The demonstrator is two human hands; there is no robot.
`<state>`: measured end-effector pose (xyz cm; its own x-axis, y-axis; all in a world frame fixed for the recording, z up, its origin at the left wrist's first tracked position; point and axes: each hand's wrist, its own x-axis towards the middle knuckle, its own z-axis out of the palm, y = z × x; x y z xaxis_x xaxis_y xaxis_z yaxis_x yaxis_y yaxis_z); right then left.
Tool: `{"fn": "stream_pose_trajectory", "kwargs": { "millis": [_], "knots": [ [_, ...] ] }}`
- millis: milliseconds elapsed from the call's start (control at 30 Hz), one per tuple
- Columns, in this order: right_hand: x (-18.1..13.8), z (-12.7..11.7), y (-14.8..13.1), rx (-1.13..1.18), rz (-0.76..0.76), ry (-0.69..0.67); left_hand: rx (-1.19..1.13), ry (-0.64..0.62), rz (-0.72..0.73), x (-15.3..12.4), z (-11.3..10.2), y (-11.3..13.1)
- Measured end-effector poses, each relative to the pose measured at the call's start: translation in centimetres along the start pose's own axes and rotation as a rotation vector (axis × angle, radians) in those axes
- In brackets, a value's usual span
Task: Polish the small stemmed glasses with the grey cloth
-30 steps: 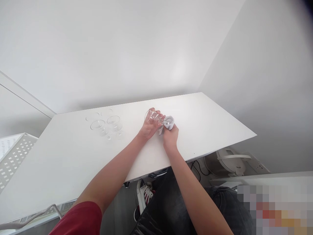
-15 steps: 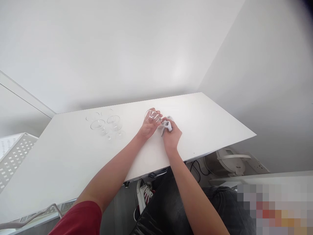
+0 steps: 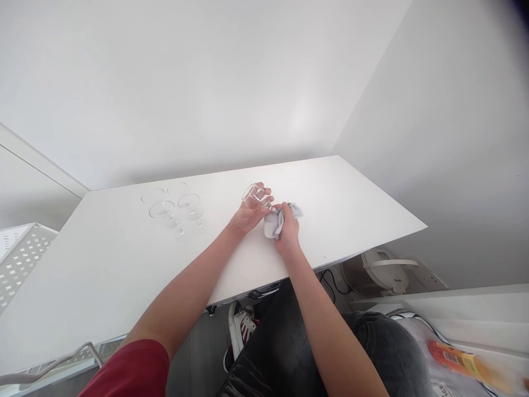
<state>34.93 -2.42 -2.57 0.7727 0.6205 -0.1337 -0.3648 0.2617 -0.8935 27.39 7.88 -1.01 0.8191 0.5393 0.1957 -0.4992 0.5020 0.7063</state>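
Tilted over the middle of the white table (image 3: 330, 209), a clear stemmed glass (image 3: 253, 195) has its bowl in my left hand (image 3: 246, 218), the fingers wrapped round it and the rim facing up and left. My right hand (image 3: 289, 231) grips a light grey cloth (image 3: 273, 225), pressed about the stem and foot end of that glass. The foot is hidden by cloth and fingers. To the left stand several more clear stemmed glasses (image 3: 162, 209) in a close group; their see-through outlines overlap.
A white wall rises behind the table. White perforated panels (image 3: 25, 264) stand off the left end. Below the right front edge are a white lidded appliance (image 3: 384, 273) and black cables (image 3: 330, 284). An orange-and-yellow package (image 3: 458, 359) lies at lower right.
My right hand has turned, and the cloth is now more spread out, hanging lower and to the right of the stem. My left hand still holds the glass in nearly the same place.
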Motion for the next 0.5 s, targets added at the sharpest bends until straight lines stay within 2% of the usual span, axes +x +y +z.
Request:
{"fn": "stream_pose_trajectory", "kwargs": {
  "millis": [100, 167, 233, 300, 400, 500],
  "knots": [
    [-0.9, 0.3, 0.0, -0.284, -0.335, 0.074, -0.023, 0.007, -0.002, 0.1, -0.1, -0.2],
    [-1.5, 0.8, 0.1, -0.432, -0.553, 0.073, -0.045, 0.006, 0.027, 0.2, -0.3, -0.2],
    [-1.7, 1.3, 0.2, -0.487, -0.621, 0.037, -0.057, 0.013, 0.062, 0.2, -0.4, -0.1],
    [-1.4, 1.6, 0.3, -0.416, -0.501, 0.013, -0.065, 0.037, 0.088, 0.3, -0.4, 0.0],
    [-0.1, 1.5, 0.3, -0.105, -0.103, -0.022, -0.069, 0.042, 0.082, 0.2, -0.1, 0.1],
    [0.8, 0.8, 0.2, 0.096, 0.250, -0.153, -0.070, -0.004, 0.059, 0.2, 0.2, 0.1]
  ]
}}
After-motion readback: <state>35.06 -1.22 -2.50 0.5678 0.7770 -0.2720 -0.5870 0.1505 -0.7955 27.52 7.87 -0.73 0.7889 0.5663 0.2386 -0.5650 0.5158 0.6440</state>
